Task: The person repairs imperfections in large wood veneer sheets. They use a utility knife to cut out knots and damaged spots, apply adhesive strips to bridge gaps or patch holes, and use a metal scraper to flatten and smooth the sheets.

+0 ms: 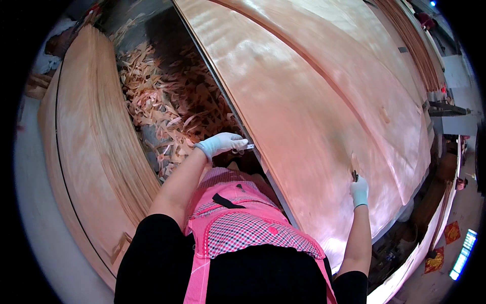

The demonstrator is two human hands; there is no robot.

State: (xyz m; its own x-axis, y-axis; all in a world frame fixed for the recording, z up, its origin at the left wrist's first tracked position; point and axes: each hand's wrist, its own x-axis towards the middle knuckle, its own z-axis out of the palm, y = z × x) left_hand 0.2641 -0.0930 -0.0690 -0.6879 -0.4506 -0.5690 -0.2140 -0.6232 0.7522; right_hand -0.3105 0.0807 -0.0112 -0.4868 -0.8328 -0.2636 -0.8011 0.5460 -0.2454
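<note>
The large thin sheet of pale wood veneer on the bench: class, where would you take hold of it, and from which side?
Probably take the large thin sheet of pale wood veneer at its near long edge, coming from the person's side, with both hands spread wide. It lies flat, broad and flexible, so a single grip would likely let it sag. The gloved left hand already sits at that edge; the gloved right hand rests further along.

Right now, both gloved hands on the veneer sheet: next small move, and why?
Probably draw the right hand a little further along the veneer sheet while the left hand pins the near edge. The right hand grips a small dark tool against the sheet, with a thin sliver standing up just above it. The left hand rests flat at the sheet's edge, beside the heap of scraps.
</note>
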